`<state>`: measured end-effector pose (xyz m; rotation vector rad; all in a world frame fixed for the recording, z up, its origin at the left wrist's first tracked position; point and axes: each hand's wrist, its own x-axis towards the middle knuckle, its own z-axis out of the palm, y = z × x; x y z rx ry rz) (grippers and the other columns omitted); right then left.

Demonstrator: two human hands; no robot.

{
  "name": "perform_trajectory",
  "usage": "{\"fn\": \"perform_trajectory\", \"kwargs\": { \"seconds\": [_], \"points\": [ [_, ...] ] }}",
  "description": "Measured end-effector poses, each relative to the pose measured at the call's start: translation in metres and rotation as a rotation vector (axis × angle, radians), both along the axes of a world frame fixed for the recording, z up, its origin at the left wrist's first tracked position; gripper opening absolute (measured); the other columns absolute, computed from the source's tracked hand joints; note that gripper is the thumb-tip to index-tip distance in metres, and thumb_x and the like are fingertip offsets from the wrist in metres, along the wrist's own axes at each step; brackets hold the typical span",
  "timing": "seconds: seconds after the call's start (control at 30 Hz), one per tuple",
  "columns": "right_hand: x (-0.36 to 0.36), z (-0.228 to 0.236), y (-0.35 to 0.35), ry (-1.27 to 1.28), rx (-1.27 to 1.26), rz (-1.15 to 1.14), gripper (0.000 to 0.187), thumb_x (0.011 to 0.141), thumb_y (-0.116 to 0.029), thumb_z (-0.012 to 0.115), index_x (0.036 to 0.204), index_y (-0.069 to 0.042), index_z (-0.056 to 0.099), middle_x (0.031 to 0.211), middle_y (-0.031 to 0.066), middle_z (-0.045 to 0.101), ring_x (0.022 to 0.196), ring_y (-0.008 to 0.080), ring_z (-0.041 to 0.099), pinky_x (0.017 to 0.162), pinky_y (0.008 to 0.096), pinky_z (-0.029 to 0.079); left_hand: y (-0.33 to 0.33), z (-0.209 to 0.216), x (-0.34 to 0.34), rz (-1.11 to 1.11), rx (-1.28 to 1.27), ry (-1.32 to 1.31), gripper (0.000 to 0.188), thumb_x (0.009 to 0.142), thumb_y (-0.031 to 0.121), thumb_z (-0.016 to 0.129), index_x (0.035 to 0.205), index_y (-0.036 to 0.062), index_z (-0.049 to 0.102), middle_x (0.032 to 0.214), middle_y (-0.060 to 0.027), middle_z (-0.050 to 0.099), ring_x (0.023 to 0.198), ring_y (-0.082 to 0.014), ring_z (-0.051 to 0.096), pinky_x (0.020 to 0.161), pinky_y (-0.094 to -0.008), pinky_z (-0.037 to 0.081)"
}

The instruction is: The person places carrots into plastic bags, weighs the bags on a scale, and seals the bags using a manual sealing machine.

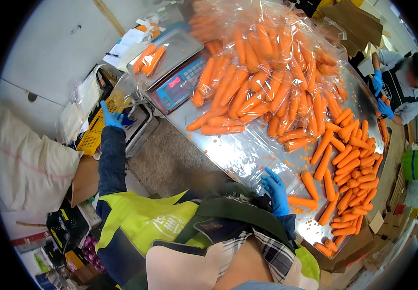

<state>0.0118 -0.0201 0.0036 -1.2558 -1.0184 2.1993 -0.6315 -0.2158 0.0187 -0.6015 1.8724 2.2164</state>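
My left hand (pixel 113 117), in a blue glove, reaches out to the left beside a yellow crate (pixel 91 134) and a grey crate (pixel 140 126). One finger points outward and the others are partly bent; I make out nothing in it. Clear plastic from a bag of carrots (pixel 149 60) on the scale (pixel 172 89) hangs near its fingertips. Over the near edge of the metal table (pixel 238 153) is my right hand (pixel 276 192), also gloved in blue, with fingers spread. It is closest to a loose carrot (pixel 302 202) and some clear plastic film (pixel 291 169).
Many bagged carrots (pixel 271 72) are heaped across the table, with loose carrots (pixel 356 169) piled at the right. A co-worker (pixel 402 87) in blue gloves stands beyond the right edge. A white sack (pixel 32 162) leans at the left, and a green tub (pixel 415 164) stands far right.
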Motion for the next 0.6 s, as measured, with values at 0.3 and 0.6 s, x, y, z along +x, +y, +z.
{"fn": "perform_trajectory", "kwargs": {
  "seconds": [0.3,0.6],
  "points": [
    [-0.002,0.015,0.005,0.028,-0.056,0.015,0.04,0.093,-0.011,0.056,0.132,-0.003,0.052,0.106,0.0059,0.065,0.093,0.013,0.062,0.083,0.0221,0.049,0.14,0.026,-0.102,-0.688,0.146,0.257,0.016,0.087,0.025,0.07,0.082,0.0119,0.062,0.063,0.0037,0.056,0.052,-0.0096,0.05,0.046,-0.0211,0.035],
    [0.015,-0.016,0.024,0.042,-0.093,-0.164,0.039,0.093,-0.013,0.056,0.131,-0.004,0.052,0.101,0.0046,0.065,0.09,0.0129,0.063,0.081,0.0231,0.049,0.371,0.273,-0.053,-0.912,0.417,0.55,0.019,0.091,0.022,0.064,0.102,0.0065,0.064,0.094,-0.003,0.068,0.081,-0.0149,0.064,0.071,-0.0288,0.049]
  ]
}}
